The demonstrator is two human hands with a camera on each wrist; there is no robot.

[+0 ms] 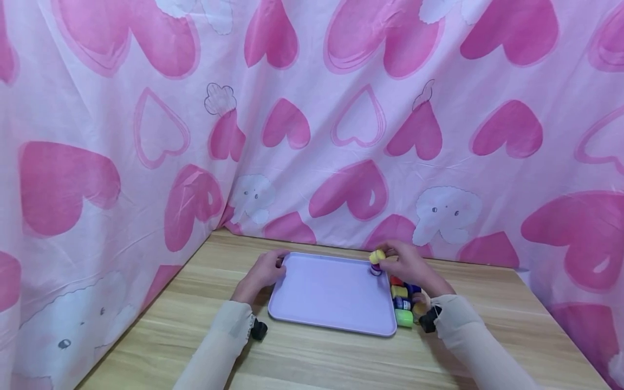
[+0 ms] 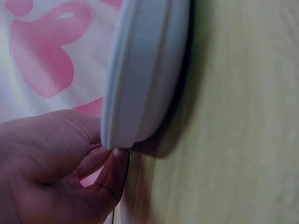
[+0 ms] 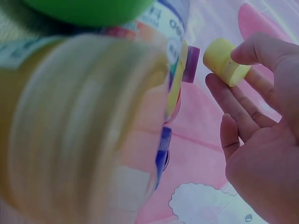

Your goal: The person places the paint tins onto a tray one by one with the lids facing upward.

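Observation:
My left hand [image 1: 265, 269] grips the lilac tray [image 1: 331, 292] at its far left corner. In the left wrist view its fingertips are right at the end of the tray's rim [image 2: 135, 79]. Between thumb and fingers, my right hand [image 1: 407, 264] pinches a small yellow paint jar [image 3: 226, 63] over the tray's far right corner. A purple-capped jar [image 1: 376, 269] shows just under the yellow one in the head view. The right wrist view shows its purple cap [image 3: 191, 64] beside the yellow jar, with the remaining fingers spread below.
Several small paint jars lie along the tray's right side, among them a green jar [image 1: 403, 318], a yellow-capped one [image 1: 399, 292] and a blue one [image 1: 402, 303]. A heart-patterned curtain [image 1: 341, 124] rises behind and to the left of the wooden table [image 1: 302, 357].

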